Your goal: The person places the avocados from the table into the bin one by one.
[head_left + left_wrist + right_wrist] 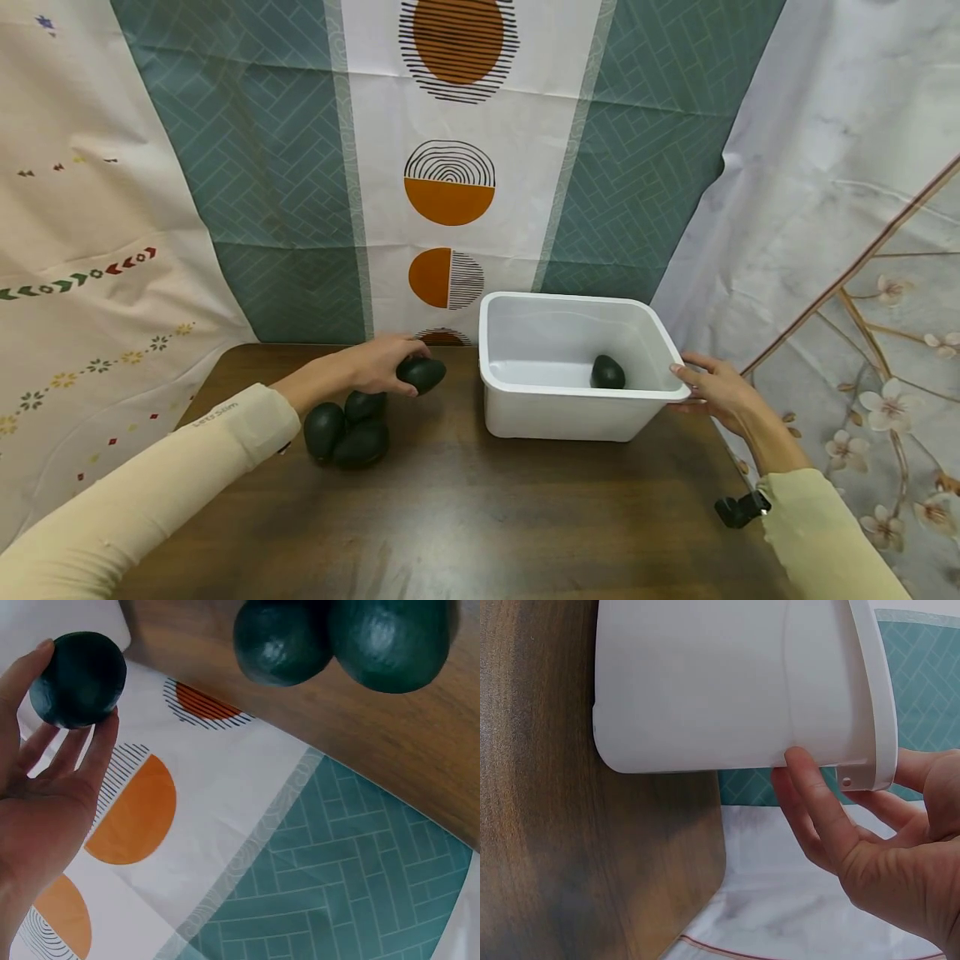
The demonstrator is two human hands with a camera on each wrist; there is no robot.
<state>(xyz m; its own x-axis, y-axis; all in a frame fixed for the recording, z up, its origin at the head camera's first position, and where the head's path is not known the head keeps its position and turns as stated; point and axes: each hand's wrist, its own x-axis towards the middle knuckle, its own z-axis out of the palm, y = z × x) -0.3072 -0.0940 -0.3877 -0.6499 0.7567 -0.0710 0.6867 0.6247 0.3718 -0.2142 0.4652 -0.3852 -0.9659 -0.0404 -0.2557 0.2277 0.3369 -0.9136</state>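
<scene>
Head view showed the left hand (pixel 377 367) holding a dark green fruit (pixel 423 377) left of the white bin (pixel 558 415); three more fruits (pixel 361 443) clustered farther left of the bin, and one lone fruit (pixel 608 372) lay inside, toward its right end. Left wrist view: fingers and thumb curved round the held fruit, seemingly securely. Right wrist view: the right hand (pixel 892 859) gripped the bin's right end; a steady bin and gentle hold probably served best.

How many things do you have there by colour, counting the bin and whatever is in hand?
Dark green fruits: 5 visible (3 grouped on the table, 1 held by the left hand, 1 inside the white bin)
White bin: 1
Total: 6
</scene>
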